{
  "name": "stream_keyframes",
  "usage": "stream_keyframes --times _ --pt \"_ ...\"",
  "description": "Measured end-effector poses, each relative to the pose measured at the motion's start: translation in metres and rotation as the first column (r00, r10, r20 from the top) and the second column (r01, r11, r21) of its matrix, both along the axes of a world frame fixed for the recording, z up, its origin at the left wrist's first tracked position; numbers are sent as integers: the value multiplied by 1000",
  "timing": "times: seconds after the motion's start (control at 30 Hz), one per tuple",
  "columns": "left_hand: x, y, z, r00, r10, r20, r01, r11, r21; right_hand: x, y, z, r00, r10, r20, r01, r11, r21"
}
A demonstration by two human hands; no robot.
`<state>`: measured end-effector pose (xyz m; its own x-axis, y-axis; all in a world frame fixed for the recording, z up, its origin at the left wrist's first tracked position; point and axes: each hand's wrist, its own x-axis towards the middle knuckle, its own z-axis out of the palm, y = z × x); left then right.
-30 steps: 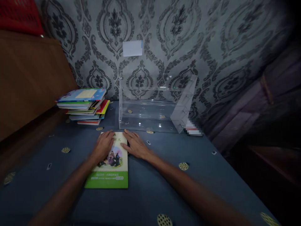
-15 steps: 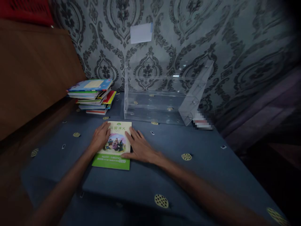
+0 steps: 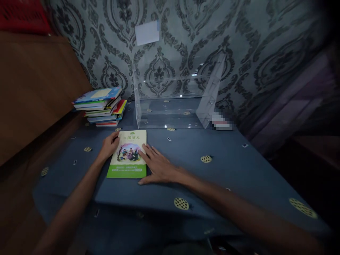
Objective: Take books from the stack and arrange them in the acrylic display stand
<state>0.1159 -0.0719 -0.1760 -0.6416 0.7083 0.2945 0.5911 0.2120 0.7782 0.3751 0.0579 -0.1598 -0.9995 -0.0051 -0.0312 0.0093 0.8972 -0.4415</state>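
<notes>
A paperback book (image 3: 130,152) with a cream and green cover, Chinese characters and a picture of several figures lies flat on the cloth-covered table (image 3: 170,191). Along its upper left edge rests my left hand (image 3: 110,145), fingers stretched forward and touching the book; its fingertips are partly hidden. My right hand (image 3: 159,164) lies against the book's right side with fingers spread. Some of those fingers overlap the cover's edge, while the thumb reaches toward the lower right corner. Neither hand is wrapped round the book.
Behind my left hand stands an uneven stack of books (image 3: 99,106). A clear acrylic tiered rack (image 3: 170,109) stands by the patterned wall, with a blurred-out item (image 3: 222,122) at its right. A brown wooden cabinet (image 3: 37,88) and a red basket (image 3: 23,16) are at left.
The view has shifted slightly. The book sits straighter, its lower edge now higher in view. My right thumb has slid off the cover, and my left hand covers less of the book.
</notes>
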Motion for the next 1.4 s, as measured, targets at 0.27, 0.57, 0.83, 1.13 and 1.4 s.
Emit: stream_keyframes --times 0.27,0.57,0.83,1.13,1.4 --pt "12 2 5 850 -9 526 -115 973 202 1 3 -2 1000 -4 -18 3 999 -48" --pt "36 3 17 591 -111 799 -145 960 241 3 8 -16 988 -62 -145 42 990 -134" --pt "52 6 24 544 -160 824 -221 920 324 -4 3 -26 914 -361 -183 261 871 -416" --pt "76 15 28 534 -106 839 -332 886 324 -17 -1 -19 860 -511 14 68 87 -994" --pt "108 40 32 516 -80 853 -312 909 275 -11 7 -9 746 -654 125 75 -104 -992"
